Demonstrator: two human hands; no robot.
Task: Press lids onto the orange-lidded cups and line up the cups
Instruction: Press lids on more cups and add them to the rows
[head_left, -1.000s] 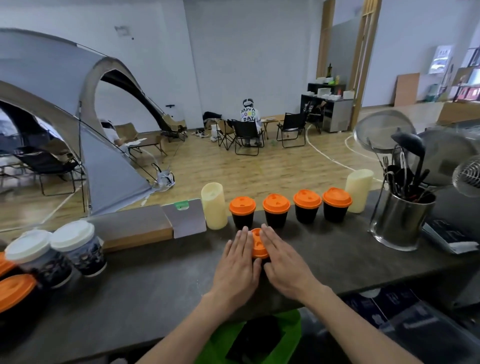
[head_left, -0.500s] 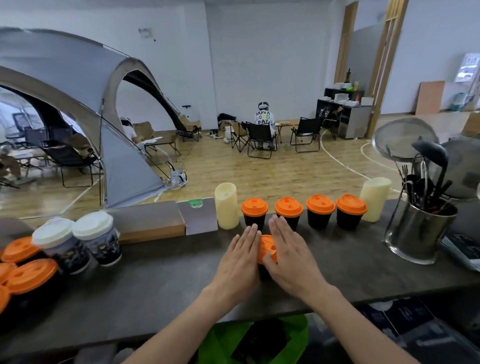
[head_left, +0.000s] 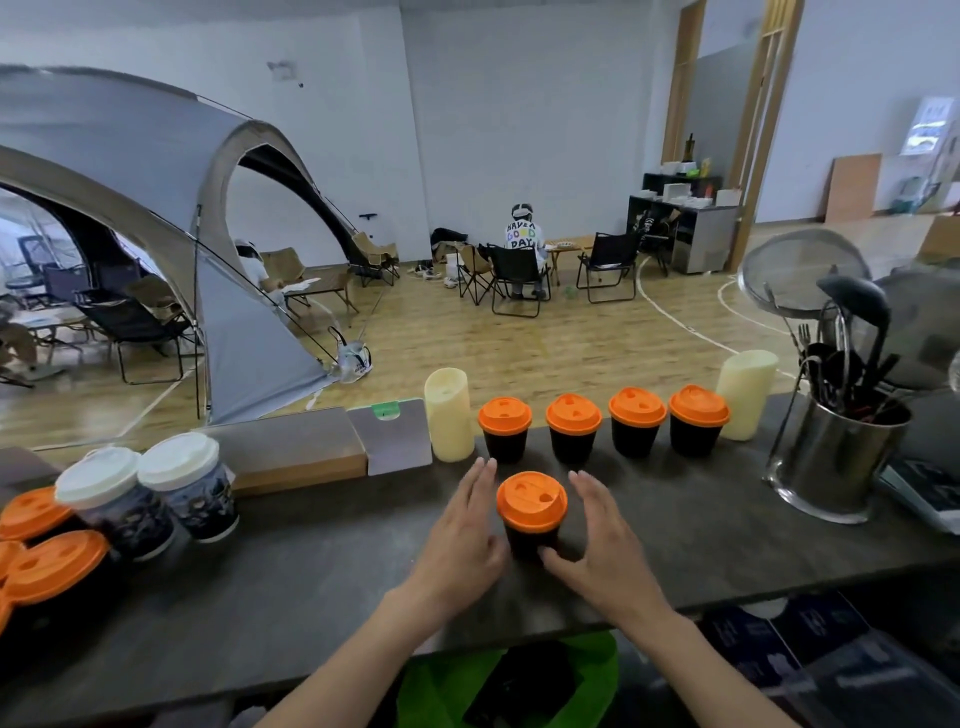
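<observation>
Dark grey and long, the worktop (head_left: 311, 561) runs from side to side, with a big room and a grey tent (head_left: 130, 208) behind it. Near the middle of the worktop stands a small black cup (head_left: 531, 538) with an orange lid (head_left: 531, 500) on top. The lid sits flat on the cup.

The left hand (head_left: 460, 540) is at 9 o'clock from this cup, and the right hand (head_left: 597, 540) is at 3 o'clock from it. Both hands are spread wide, palms turned toward the cup, fingers pointing away from the person. The lid is bare between them. The right thumb touches the bottom of the cup, or is just beside it. The left hand looks very close to the cup, but I cannot tell if it touches.

At 12 o'clock from the cup is a row of four more orange-lidded cups (head_left: 602, 428), side by side along the far edge. A cream candle (head_left: 449, 415) stands at the left end of the row, and another cream candle (head_left: 745, 395) stands at the right end.

Far off at 9 o'clock are two white-lidded cups (head_left: 150, 493) and some bigger orange-lidded cups (head_left: 47, 566). At 3 o'clock is a shiny metal pot (head_left: 831, 467) full of kitchen tools.
</observation>
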